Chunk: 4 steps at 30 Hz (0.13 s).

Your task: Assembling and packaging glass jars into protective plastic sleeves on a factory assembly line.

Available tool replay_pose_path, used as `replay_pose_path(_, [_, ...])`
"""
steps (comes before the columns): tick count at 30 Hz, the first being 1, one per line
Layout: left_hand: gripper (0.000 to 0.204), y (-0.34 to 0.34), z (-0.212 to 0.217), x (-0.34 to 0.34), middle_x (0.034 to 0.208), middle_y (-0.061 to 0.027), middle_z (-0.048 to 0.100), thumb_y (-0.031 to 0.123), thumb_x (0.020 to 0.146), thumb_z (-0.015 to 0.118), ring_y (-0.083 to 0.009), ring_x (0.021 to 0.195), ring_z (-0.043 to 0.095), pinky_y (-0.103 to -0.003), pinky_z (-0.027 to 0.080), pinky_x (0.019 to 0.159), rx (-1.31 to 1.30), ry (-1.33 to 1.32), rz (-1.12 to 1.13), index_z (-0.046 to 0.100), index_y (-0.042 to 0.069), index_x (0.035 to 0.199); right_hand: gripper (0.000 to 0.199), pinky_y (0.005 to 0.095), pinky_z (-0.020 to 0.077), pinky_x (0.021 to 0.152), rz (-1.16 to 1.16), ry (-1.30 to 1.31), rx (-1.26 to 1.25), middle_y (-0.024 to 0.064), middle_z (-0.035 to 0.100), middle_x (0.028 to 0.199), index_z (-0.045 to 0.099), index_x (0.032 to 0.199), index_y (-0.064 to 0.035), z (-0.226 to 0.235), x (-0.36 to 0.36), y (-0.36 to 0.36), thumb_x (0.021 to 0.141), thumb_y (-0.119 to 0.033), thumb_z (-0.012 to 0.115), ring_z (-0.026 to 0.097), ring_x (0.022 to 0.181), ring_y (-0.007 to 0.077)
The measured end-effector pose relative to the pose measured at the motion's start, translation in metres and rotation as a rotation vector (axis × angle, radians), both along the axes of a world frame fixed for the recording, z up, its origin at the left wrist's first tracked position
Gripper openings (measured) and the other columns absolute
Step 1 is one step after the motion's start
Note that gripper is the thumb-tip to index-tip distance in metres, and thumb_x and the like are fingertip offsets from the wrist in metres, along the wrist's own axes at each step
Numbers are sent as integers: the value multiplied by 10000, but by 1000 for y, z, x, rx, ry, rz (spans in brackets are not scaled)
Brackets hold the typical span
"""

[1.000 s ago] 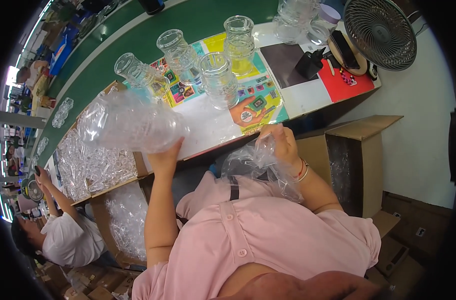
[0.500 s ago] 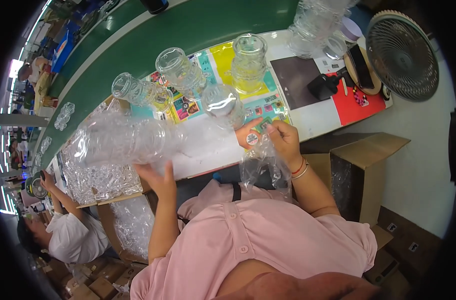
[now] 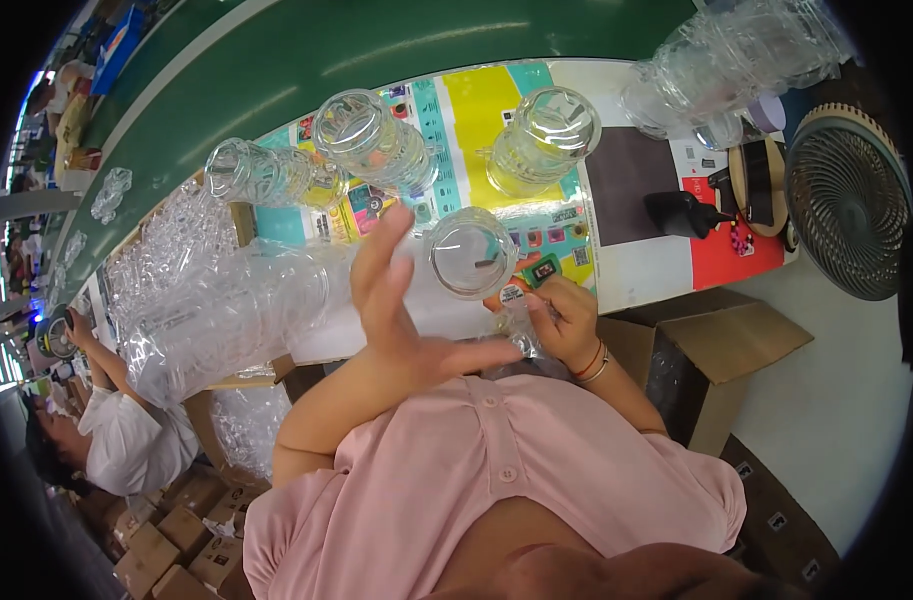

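- The left hand (image 3: 401,300) is held open above the counter (image 3: 636,265), fingers spread, with nothing in its grip; a clear plastic bag (image 3: 236,310) of glassware lies just beside it to the left
- The right hand (image 3: 556,318) is closed in a pinch on a small orange and green tag (image 3: 531,278) at the counter's near edge, with crinkled clear wrapping (image 3: 511,340) bunched beneath the fingers
- One clear glass mug (image 3: 469,252) stands just beside that tag, directly in front of the right hand, and is touched by neither hand; whether a tag already hangs on it cannot be told
- Three further glass mugs stand behind it on the coloured printed sheet: one at the left (image 3: 261,175), one in the middle (image 3: 371,135), one at the right (image 3: 541,135); these appear unwrapped and set out
- A large heap of bagged glassware (image 3: 741,55) sits at the far right of the counter, near a small fan (image 3: 846,200), and more wrapped glass is piled at the left, so much stock is judged to be left
- The work is judged to be at an early-to-middle stage: four mugs are out, the tag is in the grip and not yet seen fixed to the nearest mug
- An open cardboard box (image 3: 716,350) stands below the counter at the right; its contents cannot be made out
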<state>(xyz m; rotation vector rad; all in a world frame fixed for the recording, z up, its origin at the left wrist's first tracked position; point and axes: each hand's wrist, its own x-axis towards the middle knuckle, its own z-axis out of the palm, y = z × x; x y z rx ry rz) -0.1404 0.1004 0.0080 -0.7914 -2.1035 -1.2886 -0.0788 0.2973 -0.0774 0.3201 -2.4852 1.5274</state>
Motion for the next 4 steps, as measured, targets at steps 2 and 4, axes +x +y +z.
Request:
replay_pose_path(2, [987,3,0,-5,1261,-209,425,356,602,837,-319,1153,463,-416,385,948,23,-142,-32,243,66,1335,145,300,376,482,0,7,1,119,523,614,555,704,15,1,0,0,806,-80,595,494,512,242])
replay_pose_path(4, [1052,3,0,-7,1236,-190,465,242,579,867,-262,1150,477,-404,371,975,116,-360,-175,180,83,1359,146,298,378,485,5,18,1,119,529,616,559,707,12,3,1,-1,808,-86,598,502,518,241])
